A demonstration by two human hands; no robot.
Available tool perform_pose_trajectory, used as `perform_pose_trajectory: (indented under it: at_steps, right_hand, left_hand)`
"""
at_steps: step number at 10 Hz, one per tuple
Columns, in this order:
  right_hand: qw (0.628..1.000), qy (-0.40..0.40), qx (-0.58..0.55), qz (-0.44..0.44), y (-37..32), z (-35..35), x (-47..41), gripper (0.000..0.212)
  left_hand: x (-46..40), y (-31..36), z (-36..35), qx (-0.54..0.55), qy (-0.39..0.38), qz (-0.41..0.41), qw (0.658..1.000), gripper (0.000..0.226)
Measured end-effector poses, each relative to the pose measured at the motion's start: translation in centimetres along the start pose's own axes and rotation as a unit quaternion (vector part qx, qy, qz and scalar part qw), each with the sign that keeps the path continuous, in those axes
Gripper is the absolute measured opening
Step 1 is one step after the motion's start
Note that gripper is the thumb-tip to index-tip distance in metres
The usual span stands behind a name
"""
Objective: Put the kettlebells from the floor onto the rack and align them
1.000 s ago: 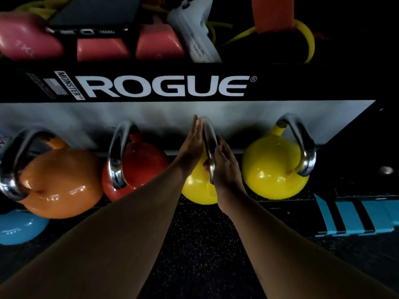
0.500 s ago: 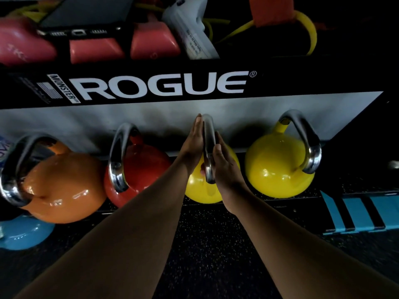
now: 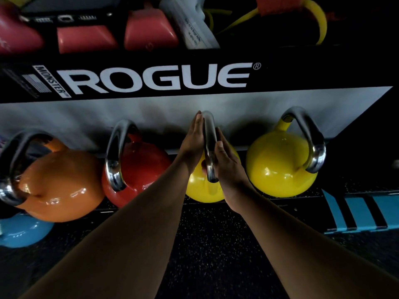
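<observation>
Pressing both flat hands on a shiny metal handle [image 3: 209, 147], you have the middle yellow kettlebell [image 3: 203, 190] between your palms. Your left hand [image 3: 193, 145] lies open against the left side of the handle, fingers straight. Your right hand [image 3: 228, 162] lies open against the right side, thumb up on the metal. The ball is round, bright yellow and glossy. It sits on the low shelf of the black rack [image 3: 151, 78] with big white letters. To its left sit a red kettlebell [image 3: 140, 169] and an orange kettlebell [image 3: 60, 186]. To its right is another yellow kettlebell [image 3: 280, 162], close but not touching. A blue kettlebell [image 3: 23, 234] sits lower, at the far left, by the dark speckled floor [image 3: 216, 244].
</observation>
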State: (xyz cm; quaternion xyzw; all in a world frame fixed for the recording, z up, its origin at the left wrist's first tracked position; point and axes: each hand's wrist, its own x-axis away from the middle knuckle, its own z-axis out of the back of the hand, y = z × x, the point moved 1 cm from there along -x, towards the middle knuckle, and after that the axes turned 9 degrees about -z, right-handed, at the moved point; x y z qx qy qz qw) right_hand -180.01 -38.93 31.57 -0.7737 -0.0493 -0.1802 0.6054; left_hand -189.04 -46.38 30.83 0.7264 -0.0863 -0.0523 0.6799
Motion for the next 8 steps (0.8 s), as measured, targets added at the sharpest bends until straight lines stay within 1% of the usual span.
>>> perform_pose_trajectory:
  at_steps: [3, 4, 5, 6, 7, 8]
  right_hand:
    - [1.000, -0.003, 0.011, -0.010, 0.3, 0.0, 0.0, 0.044]
    - [0.999, 0.012, 0.028, -0.011, 0.6, 0.0, 0.0, 0.044]
    - [0.998, 0.021, 0.060, -0.005, 0.4, 0.2, 0.0, 0.044]
    - [0.993, 0.022, 0.116, 0.001, 0.0, 0.2, -0.1, 0.045]
    - [0.963, 0.040, 0.266, 0.009, -1.9, 1.1, -0.4, 0.040]
    - [0.924, 0.079, 0.372, 0.038, -3.4, 2.4, -0.2, 0.026]
  left_hand:
    - [0.2, 0.0, -0.1, 0.006, -0.015, -0.004, 1.000, 0.052]
    - [0.0, -0.2, 0.0, -0.002, -0.015, -0.008, 1.000, 0.052]
    - [-0.3, -0.1, 0.4, -0.045, -0.021, -0.025, 0.998, 0.052]
    - [-0.5, 0.1, 0.6, -0.084, -0.015, -0.034, 0.996, 0.050]
    - [-0.6, 1.3, 1.1, -0.196, 0.005, -0.041, 0.980, 0.045]
    - [-0.5, 2.2, 1.5, -0.288, 0.026, -0.058, 0.956, 0.041]
